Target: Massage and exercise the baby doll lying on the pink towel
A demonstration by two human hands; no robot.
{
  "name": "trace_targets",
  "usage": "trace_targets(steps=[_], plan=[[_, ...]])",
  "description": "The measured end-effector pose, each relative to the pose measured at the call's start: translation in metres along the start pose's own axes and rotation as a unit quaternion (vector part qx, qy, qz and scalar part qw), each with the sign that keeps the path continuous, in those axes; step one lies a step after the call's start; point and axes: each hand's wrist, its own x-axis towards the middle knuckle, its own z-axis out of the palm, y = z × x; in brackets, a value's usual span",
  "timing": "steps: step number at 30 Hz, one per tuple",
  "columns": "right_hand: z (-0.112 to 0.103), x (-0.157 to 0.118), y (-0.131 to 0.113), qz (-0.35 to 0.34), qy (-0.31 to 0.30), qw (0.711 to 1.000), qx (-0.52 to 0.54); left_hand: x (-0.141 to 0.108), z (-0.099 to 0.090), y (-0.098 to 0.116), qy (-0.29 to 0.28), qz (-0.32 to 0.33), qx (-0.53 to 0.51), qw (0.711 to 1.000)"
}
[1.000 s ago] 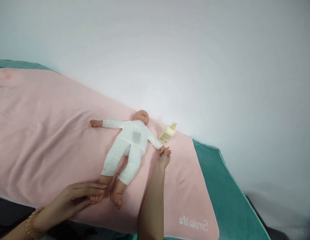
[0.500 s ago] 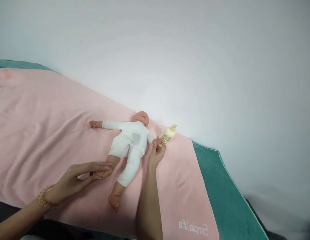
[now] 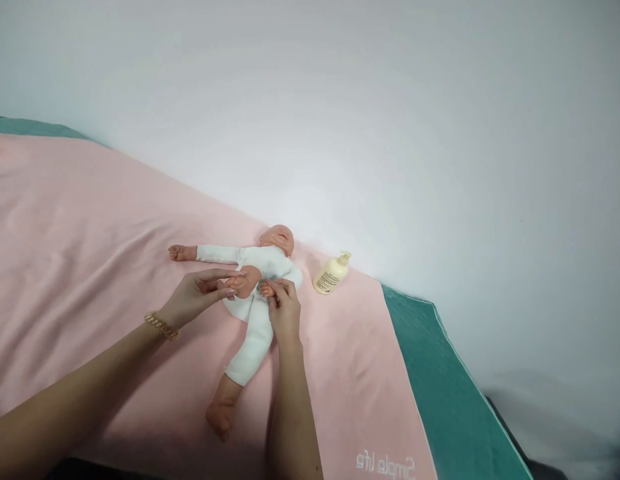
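Note:
A baby doll (image 3: 257, 340) with a white cloth body lies on its back on a pink blanket (image 3: 360, 353). My left hand (image 3: 200, 293) grips one of its feet (image 3: 246, 281), which is folded up over the belly. Between the fingers of my right hand (image 3: 286, 310) is the doll's hand (image 3: 267, 289), drawn across the body close to that foot. The other leg stretches toward me, and the doll's other arm points out to the left. A gold bracelet (image 3: 163, 325) circles my left wrist.
A pale yellow pump bottle (image 3: 331, 275) stands right of the doll. Green cloth (image 3: 440, 373) shows beyond the blanket's right edge. A white wall (image 3: 340, 120) rises behind. Reversed lettering (image 3: 385, 465) marks the blanket's near right corner.
My left hand has lifted the doll's foot up onto its belly. My right hand has brought the doll's hand leftward across the body, away from the bottle.

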Motion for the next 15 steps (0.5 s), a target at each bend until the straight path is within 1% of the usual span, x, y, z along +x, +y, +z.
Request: trace_targets(steps=[2,4,7,9,12,13,15], plan=[[0.000,-0.001,0.001,0.004,0.005,1.000,0.010,-0.002,0.000,0.002,0.003,-0.003,-0.006,1.000],[0.000,-0.002,0.002,0.018,0.027,0.999,0.030,-0.006,-0.001,0.004,0.002,-0.006,-0.009,1.000],[-0.003,-0.004,0.005,0.068,0.100,0.990,0.069,-0.018,-0.001,0.006,-0.006,-0.009,-0.004,1.000],[-0.008,-0.004,0.008,0.111,0.167,0.975,0.097,-0.029,-0.001,0.007,-0.013,-0.006,0.008,1.000],[-0.021,-0.004,0.012,0.177,0.268,0.938,0.133,-0.049,-0.003,0.009,-0.021,0.005,0.030,0.999],[-0.026,-0.004,0.013,0.197,0.292,0.926,0.136,-0.056,-0.005,0.009,-0.023,0.012,0.042,0.999],[-0.036,-0.004,0.013,0.223,0.320,0.912,0.126,-0.070,-0.009,0.009,-0.026,0.025,0.067,0.997]])
